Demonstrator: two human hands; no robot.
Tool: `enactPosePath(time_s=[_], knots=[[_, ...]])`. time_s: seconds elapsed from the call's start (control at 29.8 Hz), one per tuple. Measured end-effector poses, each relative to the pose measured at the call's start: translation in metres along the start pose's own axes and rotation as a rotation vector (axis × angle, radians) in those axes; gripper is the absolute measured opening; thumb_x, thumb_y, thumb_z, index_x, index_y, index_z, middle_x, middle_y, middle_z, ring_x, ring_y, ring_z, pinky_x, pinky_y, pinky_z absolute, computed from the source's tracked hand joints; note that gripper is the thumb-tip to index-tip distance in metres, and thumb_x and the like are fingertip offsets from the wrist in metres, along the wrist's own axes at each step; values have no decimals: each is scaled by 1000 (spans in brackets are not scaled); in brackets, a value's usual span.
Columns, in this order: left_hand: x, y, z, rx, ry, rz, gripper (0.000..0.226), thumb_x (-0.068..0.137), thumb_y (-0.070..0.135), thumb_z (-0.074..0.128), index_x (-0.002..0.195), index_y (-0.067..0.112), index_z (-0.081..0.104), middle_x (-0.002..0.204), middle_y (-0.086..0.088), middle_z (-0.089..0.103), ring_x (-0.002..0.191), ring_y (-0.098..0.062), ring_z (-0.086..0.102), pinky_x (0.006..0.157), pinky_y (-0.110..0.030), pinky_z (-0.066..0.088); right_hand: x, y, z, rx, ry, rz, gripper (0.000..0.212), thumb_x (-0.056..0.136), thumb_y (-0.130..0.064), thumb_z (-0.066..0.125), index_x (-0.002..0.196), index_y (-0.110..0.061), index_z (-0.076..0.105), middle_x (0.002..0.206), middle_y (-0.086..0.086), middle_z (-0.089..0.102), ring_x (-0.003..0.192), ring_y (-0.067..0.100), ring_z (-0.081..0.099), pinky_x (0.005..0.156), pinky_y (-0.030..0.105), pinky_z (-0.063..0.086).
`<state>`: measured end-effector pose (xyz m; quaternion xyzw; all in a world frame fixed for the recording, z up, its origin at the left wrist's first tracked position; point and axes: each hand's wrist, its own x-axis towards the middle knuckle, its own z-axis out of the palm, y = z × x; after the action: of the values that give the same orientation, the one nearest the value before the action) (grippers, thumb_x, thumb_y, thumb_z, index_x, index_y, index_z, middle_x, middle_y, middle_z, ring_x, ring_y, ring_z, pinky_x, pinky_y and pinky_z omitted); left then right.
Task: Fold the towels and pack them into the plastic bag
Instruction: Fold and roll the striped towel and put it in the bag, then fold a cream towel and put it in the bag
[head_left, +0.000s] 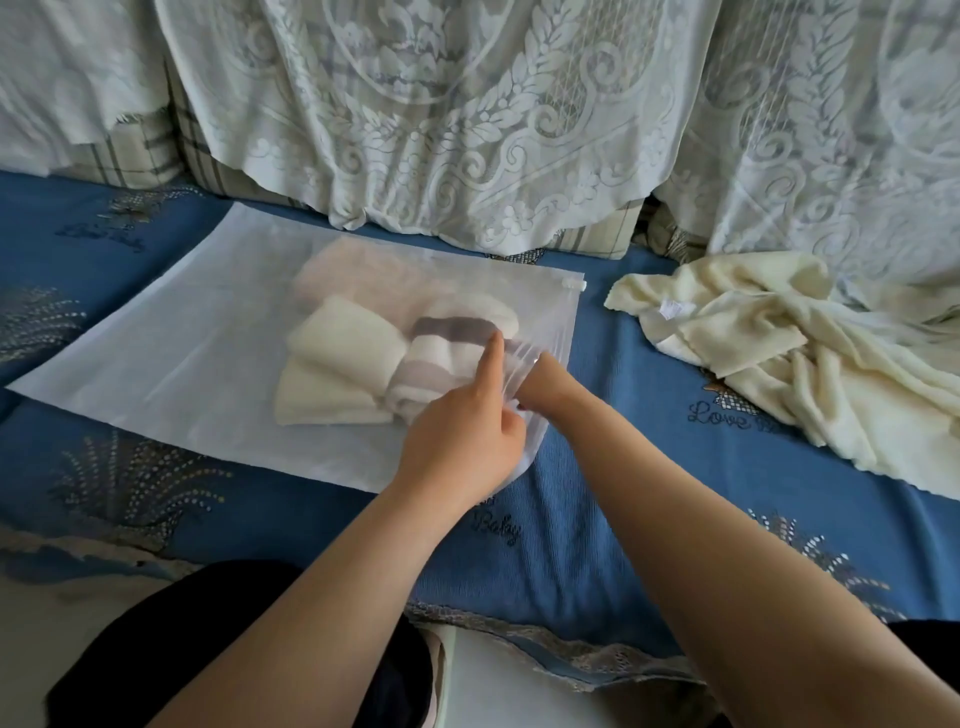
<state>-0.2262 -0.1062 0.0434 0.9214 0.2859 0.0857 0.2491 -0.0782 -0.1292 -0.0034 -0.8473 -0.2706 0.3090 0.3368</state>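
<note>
Both forearms reach over the blue cover (597, 519). Left hand (462, 436) pinches the bag (171, 364) mouth, forefinger stretched over it. Right hand (540, 387) is buried inside the bag to the wrist, its grip hidden. Folded towels (353, 374) lie within; a loose towel (769, 364) sits rightward.

Both forearms stretched forward, converging.
Left hand (462, 431) with index finger extended, other fingers curled, pinching; right hand (540, 384) hidden past the wrist, state unclear.
</note>
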Motion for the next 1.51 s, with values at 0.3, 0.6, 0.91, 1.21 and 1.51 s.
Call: enactPosePath(time_s=[0.3, 0.6, 0.91, 1.21, 1.51], knots=[[11, -29, -23, -451, 81, -131, 50, 97, 44, 24, 146, 36, 27, 106, -18, 66, 86, -32, 63, 84, -47, 52, -6, -7, 17, 877, -222, 24, 19, 96, 2, 42, 98, -4, 60, 84, 10, 62, 64, 22, 65, 56, 28, 58], [19, -59, -34, -307, 229, -205, 41, 95, 16, 36, 134, 23, 49, 134, -1, 50, 122, -19, 47, 99, -30, 37, 0, 17, 21, 1523, -480, 229, 66, 101, -45, 21, 107, 8, 60, 107, 30, 65, 94, 43, 66, 85, 51, 51], [16, -39, -19, -244, 241, -128, 36, 92, 16, 43, 125, 24, 55, 120, 5, 56, 112, -20, 52, 90, -37, 45, -17, 48, -13, 1216, -354, 236, 34, 101, -33, 37, 112, -8, 57, 117, 17, 63, 101, 32, 63, 93, 43, 49], [37, 86, 12, -209, 128, 227, 30, 94, 25, 45, 121, 26, 57, 111, 9, 59, 105, -15, 54, 90, -36, 46, -46, 139, -157, 141, 370, 122, 25, 90, -9, 54, 115, -6, 57, 101, 8, 61, 77, 21, 59, 60, 28, 48], [55, 118, 62, -329, -72, 110, 22, 96, 27, 47, 108, 33, 63, 98, 17, 63, 88, 0, 56, 80, -23, 46, -13, 194, -192, -242, 551, 259, 72, 87, -9, 40, 147, -38, 14, 151, 16, 26, 113, 36, 55, 73, 37, 51]])
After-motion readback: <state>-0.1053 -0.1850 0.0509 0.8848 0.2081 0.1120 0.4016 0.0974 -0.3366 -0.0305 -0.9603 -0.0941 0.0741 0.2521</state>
